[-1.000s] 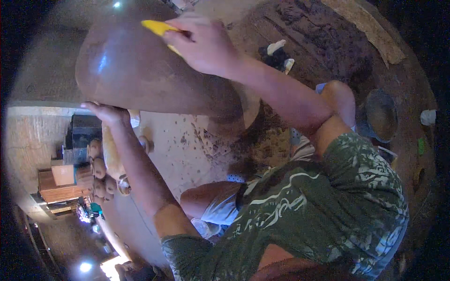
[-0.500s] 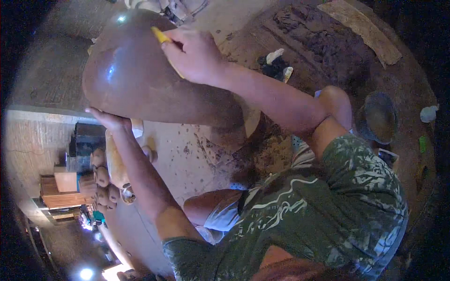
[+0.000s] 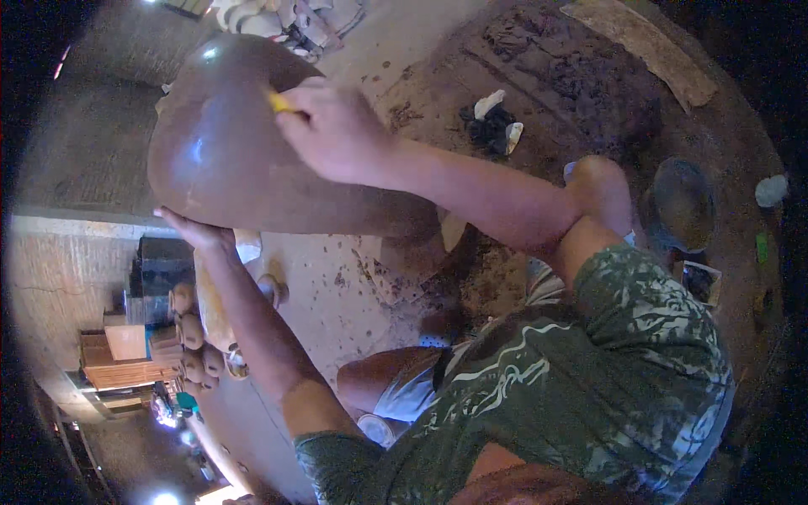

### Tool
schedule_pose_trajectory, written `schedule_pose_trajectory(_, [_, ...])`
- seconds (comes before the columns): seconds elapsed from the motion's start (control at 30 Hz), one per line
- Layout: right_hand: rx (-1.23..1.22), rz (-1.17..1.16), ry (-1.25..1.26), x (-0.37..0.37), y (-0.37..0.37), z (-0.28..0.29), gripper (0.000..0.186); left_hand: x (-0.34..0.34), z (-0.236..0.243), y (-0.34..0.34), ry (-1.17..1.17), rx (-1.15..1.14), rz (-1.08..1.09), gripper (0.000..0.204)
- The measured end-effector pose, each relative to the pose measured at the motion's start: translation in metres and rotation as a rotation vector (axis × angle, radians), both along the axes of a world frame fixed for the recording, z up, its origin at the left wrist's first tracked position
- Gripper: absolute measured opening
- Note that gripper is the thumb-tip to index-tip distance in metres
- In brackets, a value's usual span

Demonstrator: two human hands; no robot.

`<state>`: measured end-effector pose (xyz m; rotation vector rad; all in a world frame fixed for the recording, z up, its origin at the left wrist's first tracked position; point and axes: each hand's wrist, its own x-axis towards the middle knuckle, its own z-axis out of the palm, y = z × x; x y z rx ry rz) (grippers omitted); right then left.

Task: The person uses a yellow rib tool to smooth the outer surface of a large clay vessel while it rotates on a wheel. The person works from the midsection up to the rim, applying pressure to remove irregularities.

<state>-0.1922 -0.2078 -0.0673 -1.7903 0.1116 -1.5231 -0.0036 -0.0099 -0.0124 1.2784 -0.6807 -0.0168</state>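
A large, rounded brown clay pot with a smooth, shiny surface fills the upper left. My right hand is closed around a yellow scraper, whose tip shows past the fingers at the pot's surface. That hand is slightly blurred, and most of the scraper is hidden inside it. Against the pot's near left side rests my left hand, palm toward the clay and fingers stretched out. It holds no tool.
Several small clay pots are grouped at the left. Right of the big pot lie a black cloth with white pieces and a dark patch of clay. A dark basin stands by my right knee.
My right hand, with the yellow scraper, has moved nearer to me along the pot. The left hand stays against the pot's side. The whole view has shifted slightly.
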Motion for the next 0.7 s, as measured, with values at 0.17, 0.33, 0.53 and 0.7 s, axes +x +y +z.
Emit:
schedule_pose_trajectory(0.17, [0.308, 0.058, 0.059, 0.01, -0.032, -0.017, 0.021, 0.006, -0.001, 0.025, -0.026, -0.019, 0.052, 0.091])
schedule_pose_trajectory(0.33, [0.611, 0.123, 0.616, 0.061, -0.118, -0.207, 0.024, 0.007, -0.005, -0.006, 0.022, -0.058, -0.037, 0.084])
schedule_pose_trajectory(0.53, [0.702, 0.304, 0.354, 0.057, -0.065, -0.089, 0.026, 0.003, 0.0, 0.016, 0.03, -0.064, 0.066, 0.083])
schedule_pose_trajectory(0.7, [0.212, 0.199, 0.228, 0.024, -0.064, 0.025, 0.027, -0.004, 0.002, 0.008, 0.045, -0.071, 0.062, 0.082])
